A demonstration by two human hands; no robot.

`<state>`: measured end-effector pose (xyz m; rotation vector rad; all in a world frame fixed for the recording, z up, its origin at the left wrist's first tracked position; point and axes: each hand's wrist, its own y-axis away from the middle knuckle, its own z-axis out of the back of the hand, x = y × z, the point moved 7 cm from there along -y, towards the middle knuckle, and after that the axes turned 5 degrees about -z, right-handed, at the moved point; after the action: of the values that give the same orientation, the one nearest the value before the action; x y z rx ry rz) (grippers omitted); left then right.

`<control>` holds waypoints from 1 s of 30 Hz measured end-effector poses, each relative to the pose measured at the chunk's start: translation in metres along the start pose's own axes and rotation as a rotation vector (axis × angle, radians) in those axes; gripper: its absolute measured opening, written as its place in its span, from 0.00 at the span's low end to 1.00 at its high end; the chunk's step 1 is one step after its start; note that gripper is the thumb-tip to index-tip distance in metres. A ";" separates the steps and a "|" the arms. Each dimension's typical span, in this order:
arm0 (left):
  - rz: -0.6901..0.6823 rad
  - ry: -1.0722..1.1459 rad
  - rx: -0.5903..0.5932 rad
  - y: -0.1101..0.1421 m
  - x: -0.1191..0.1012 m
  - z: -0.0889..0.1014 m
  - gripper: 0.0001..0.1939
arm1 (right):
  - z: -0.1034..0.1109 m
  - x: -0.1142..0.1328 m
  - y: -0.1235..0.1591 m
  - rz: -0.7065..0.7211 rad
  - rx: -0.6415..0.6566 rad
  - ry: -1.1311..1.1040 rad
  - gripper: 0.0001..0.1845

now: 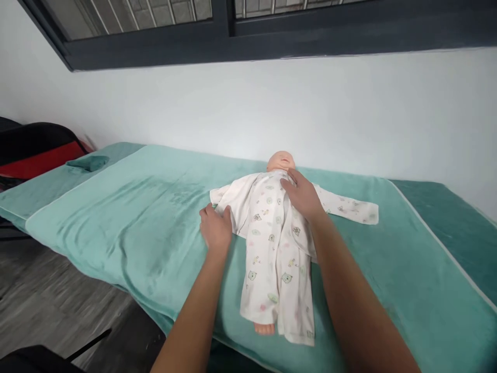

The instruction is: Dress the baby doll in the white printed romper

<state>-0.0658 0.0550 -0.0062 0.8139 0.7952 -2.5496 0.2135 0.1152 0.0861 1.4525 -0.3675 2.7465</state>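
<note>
A baby doll [281, 160] lies on its back, its head toward the wall. It is dressed in a white infant shirt [267, 199] and trousers [261, 282] with small animal prints. My left hand [216, 225] is at the lower edge of the sleeve on the left, thumb and fingers apart, fingertips partly hidden. Over the upper chest, close to the collar, my right hand [303, 196] rests on the shirt with its fingers spread. The sleeve on the right [351, 208] stretches out flat. One doll foot [264, 328] pokes from a trouser leg; the other foot is hidden.
Under the doll is a bed with a turquoise plush cover [155, 233], a face hole [88, 163] at its left end. A white wall [248, 109] and a dark-framed window [229, 41] stand behind. A black and red chair [42, 150] is at the far left.
</note>
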 end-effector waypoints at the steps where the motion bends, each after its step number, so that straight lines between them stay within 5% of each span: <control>1: 0.015 -0.010 0.036 -0.005 0.000 -0.003 0.26 | 0.000 -0.003 0.000 -0.003 0.014 -0.018 0.28; 7: 0.147 0.082 0.273 -0.030 0.004 -0.015 0.13 | -0.001 -0.008 0.006 0.023 0.050 -0.100 0.29; 11: 0.108 0.580 0.260 -0.022 -0.042 0.001 0.15 | -0.002 -0.009 0.006 0.010 0.029 -0.119 0.28; 15: -0.425 0.681 0.280 0.013 -0.133 0.036 0.11 | 0.000 -0.010 0.005 0.008 0.016 -0.164 0.26; 17: -0.792 0.525 0.461 0.044 -0.172 0.039 0.11 | 0.002 -0.008 0.006 0.010 0.013 -0.188 0.23; 19: -0.984 0.380 0.653 0.064 -0.186 0.033 0.13 | 0.003 -0.007 0.006 0.007 0.005 -0.194 0.21; 22: -0.872 0.455 0.753 0.051 -0.182 0.028 0.17 | 0.006 -0.003 0.006 0.037 -0.080 -0.138 0.21; 26: -0.494 0.639 0.452 -0.018 -0.171 0.016 0.15 | 0.017 -0.004 0.006 0.010 -0.314 0.036 0.19; 28: -0.380 0.637 0.386 -0.045 -0.174 -0.005 0.10 | 0.015 -0.010 0.003 -0.068 -0.276 0.052 0.16; 30: -0.298 0.609 0.446 -0.061 -0.182 -0.035 0.08 | 0.012 -0.015 -0.001 -0.144 -0.186 0.047 0.15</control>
<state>0.0604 0.1517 0.1063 1.7913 0.5284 -2.8101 0.2316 0.1147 0.0806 1.3139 -0.4816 2.5522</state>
